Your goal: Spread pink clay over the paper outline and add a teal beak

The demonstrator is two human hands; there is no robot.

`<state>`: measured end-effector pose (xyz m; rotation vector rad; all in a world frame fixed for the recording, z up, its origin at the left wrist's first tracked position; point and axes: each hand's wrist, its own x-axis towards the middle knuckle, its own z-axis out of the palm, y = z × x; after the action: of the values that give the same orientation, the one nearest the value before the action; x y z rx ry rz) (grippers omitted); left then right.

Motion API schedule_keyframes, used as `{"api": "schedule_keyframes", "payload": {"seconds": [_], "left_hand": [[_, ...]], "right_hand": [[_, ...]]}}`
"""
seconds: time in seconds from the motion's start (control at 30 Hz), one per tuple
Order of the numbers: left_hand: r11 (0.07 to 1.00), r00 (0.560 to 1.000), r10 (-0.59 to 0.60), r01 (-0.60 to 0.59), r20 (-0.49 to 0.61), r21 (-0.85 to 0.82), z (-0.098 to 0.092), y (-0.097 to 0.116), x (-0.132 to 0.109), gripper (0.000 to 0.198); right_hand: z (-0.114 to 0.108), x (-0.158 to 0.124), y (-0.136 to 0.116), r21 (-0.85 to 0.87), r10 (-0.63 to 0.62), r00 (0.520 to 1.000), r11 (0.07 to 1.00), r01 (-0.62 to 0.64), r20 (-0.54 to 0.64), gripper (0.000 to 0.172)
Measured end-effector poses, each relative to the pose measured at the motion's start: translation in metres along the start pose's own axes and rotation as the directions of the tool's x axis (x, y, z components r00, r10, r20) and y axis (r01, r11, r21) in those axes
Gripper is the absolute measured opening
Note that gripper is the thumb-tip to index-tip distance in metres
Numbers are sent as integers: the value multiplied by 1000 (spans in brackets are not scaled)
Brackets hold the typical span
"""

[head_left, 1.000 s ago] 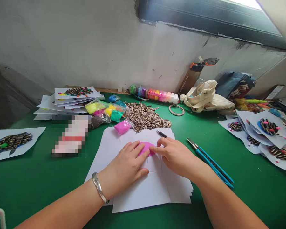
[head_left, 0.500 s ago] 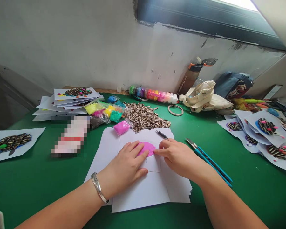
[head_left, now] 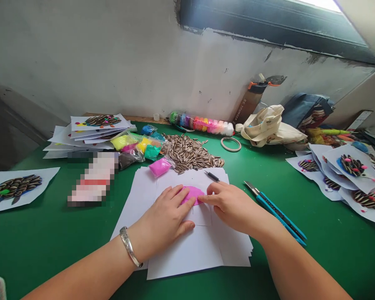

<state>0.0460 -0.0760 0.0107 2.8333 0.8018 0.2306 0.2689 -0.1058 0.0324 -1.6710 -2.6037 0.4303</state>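
A flat patch of pink clay [head_left: 192,193] lies on the top sheet of a stack of white paper [head_left: 187,250] on the green table. My left hand [head_left: 165,216], a silver bangle on its wrist, lies flat with fingers stretched onto the clay's left edge. My right hand [head_left: 231,204] rests beside it, its fingertips pressing the clay's right edge. Neither hand grips anything. A thin dark tool [head_left: 211,176] lies just behind my right hand.
A heap of striped sunflower seeds [head_left: 190,155] and bags of coloured clay [head_left: 140,146] lie behind the paper. Blue utility knives [head_left: 276,213] lie to the right. Finished seed pictures sit left [head_left: 15,185] and right [head_left: 350,166]. A tape ring [head_left: 231,143], cloth bag [head_left: 268,125] and bottle [head_left: 253,98] stand at the back.
My right fingertips have shifted slightly along the right edge of the pink clay. My left hand has stayed in place.
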Motion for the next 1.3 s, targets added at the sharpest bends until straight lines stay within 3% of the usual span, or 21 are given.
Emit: {"api": "schedule_keyframes", "payload": {"seconds": [0.17, 0.3, 0.4, 0.53, 0.9, 1.17, 1.3], "left_hand": [[1000, 1000, -5, 4, 18, 13, -1, 0, 0, 49], [1000, 1000, -14, 14, 26, 15, -1, 1, 0, 50], [1000, 1000, -4, 3, 26, 5, -1, 0, 0, 53], [1000, 1000, -4, 4, 15, -19, -1, 0, 0, 56], [993, 991, -115, 116, 63, -4, 1, 12, 7, 66], [987, 976, -157, 158, 154, 3, -13, 20, 17, 67], [987, 973, -161, 161, 167, 14, -17, 23, 22, 65]], "right_hand": [[-1, -6, 8, 59, 3, 1000, 998, -3, 1, 42], [-3, -6, 13, 179, 13, 1000, 984, -12, -5, 51], [-5, -3, 9, 131, 34, 999, 991, -33, -2, 59], [-6, -1, 5, 31, 8, 1000, 999, -8, 13, 49], [-2, -1, 12, 82, -9, 1000, 997, 10, -16, 41], [5, 3, 24, 377, 45, 999, 926, -33, -22, 54], [8, 5, 28, 407, 31, 999, 913, -15, -33, 55]]}}
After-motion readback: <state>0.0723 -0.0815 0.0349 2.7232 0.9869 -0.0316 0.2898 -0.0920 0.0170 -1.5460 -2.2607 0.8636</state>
